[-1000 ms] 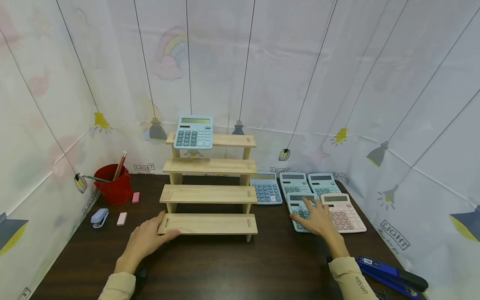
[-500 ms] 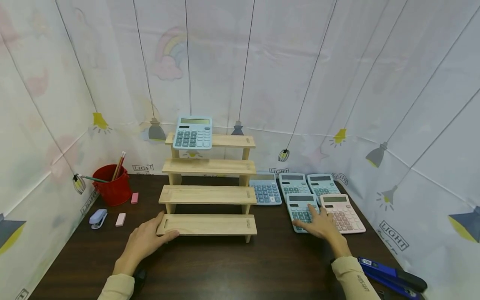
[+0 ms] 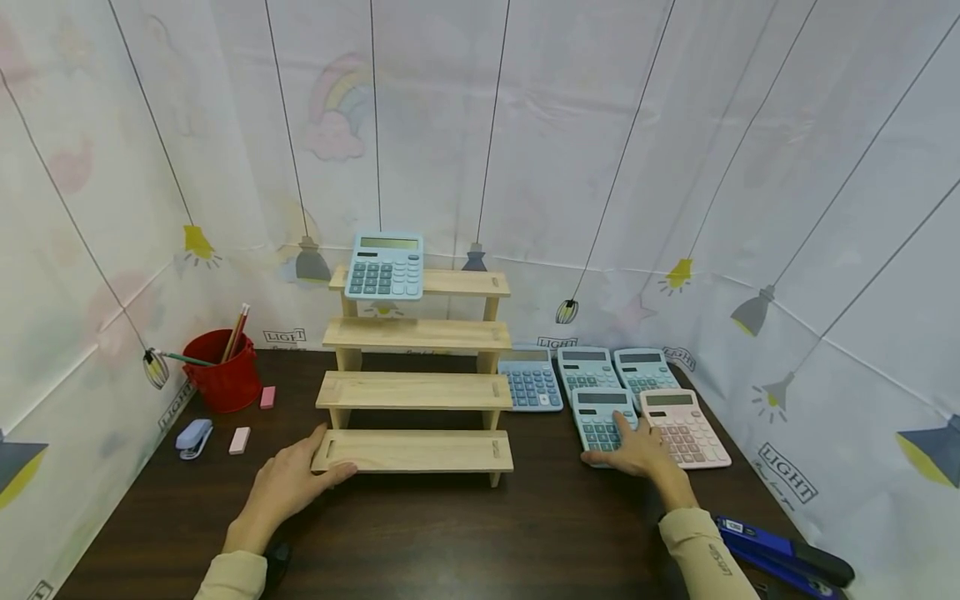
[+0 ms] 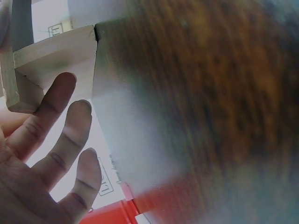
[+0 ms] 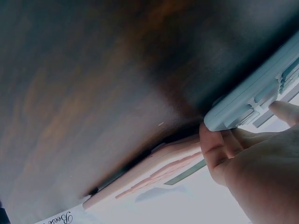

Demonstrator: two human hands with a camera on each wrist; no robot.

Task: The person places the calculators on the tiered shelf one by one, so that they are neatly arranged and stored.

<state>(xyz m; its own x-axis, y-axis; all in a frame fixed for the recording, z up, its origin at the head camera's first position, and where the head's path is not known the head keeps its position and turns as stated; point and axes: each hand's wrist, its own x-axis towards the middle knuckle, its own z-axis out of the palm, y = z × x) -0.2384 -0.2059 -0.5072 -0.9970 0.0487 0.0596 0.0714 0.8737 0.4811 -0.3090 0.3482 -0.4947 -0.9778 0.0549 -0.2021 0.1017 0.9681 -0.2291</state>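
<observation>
A pale wooden stepped stand (image 3: pixel 416 388) rises in the middle of the head view. My left hand (image 3: pixel 288 487) holds the left end of its lowest step, thumb over the front edge; in the left wrist view the fingers (image 4: pixel 77 126) reach beside and under the wood. To the right, my right hand (image 3: pixel 637 450) grips the lower part of a light-blue calculator (image 3: pixel 602 417). Its thumb is at the lower left corner and a finger lies over the keys. Fingertips curl at the calculator's edge (image 5: pixel 243 100) in the right wrist view. Another light-blue calculator (image 3: pixel 385 267) leans on the top step.
A pink calculator (image 3: pixel 685 427) lies right of the right hand, with blue calculators (image 3: pixel 588 367) behind. A blue long-arm stapler (image 3: pixel 780 552) is at front right. At left are a red bucket (image 3: pixel 225 375) with pencils, a small stapler (image 3: pixel 194 438) and erasers (image 3: pixel 239 440).
The right hand has slid down the light-blue calculator, its thumb going from the left side to the lower left corner. The left hand stays on the stand.
</observation>
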